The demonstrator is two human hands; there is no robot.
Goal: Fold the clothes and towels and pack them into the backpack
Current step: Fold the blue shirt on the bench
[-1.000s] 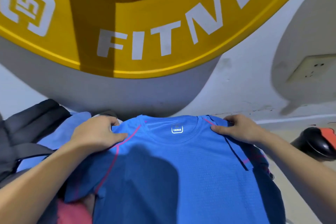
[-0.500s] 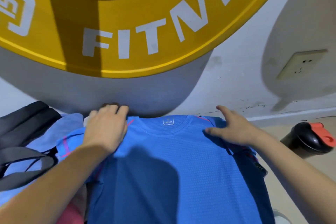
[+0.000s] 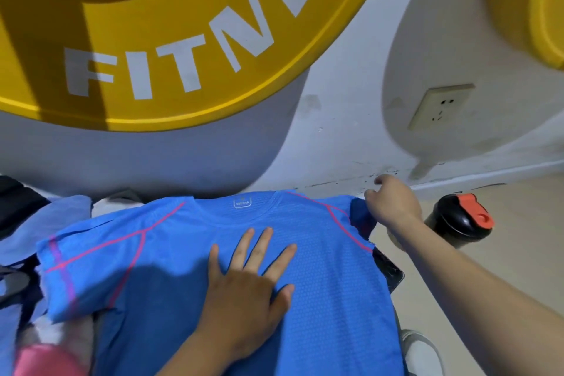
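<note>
Since half a second ago the left hand (image 3: 244, 293) has left the collar and now lies flat on the chest of the blue T-shirt (image 3: 320, 284), fingers (image 3: 259, 247) spread, while the left sleeve has opened out sideways, showing its pink seams. The right hand (image 3: 393, 204) has slid outward to the edge of the right sleeve, fingers curled, though whether they pinch the cloth cannot be told. The shirt lies face down, collar toward the wall, overlapping a light blue towel (image 3: 52, 223) beside the black backpack (image 3: 18, 201) on the left; a black shaker bottle (image 3: 457, 223) stands just right of the right wrist, below a wall socket (image 3: 439, 107).
</note>
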